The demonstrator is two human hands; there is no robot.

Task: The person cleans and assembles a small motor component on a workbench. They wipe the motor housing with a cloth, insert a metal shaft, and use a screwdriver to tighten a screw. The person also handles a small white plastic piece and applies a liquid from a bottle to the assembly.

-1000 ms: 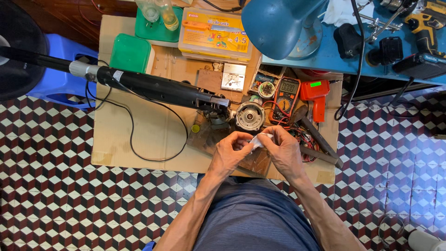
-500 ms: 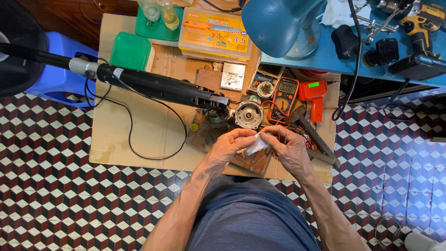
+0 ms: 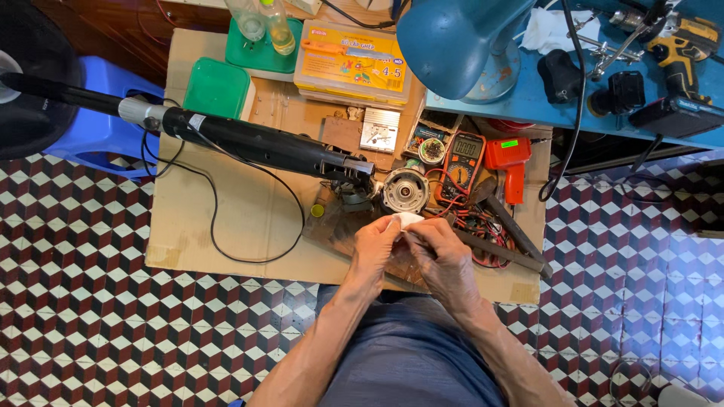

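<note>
Your left hand (image 3: 375, 243) and right hand (image 3: 445, 256) both pinch a white cloth (image 3: 407, 220). Round motor (image 3: 405, 190) just at 12 o'clock of it, multimeter (image 3: 463, 157) at 1 o'clock.

A repair workshop: multimeter (image 3: 461, 153), cordless drill (image 3: 682, 47), electric motor (image 3: 405, 190) and loose wires (image 3: 483, 226).

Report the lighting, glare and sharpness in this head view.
Head view: even, soft light with faint shadows; mild glare on the blue lamp shade; left hand, right hand and the white scrap they pinch are fairly sharp; tiled floor bends slightly towards the edges.
</note>
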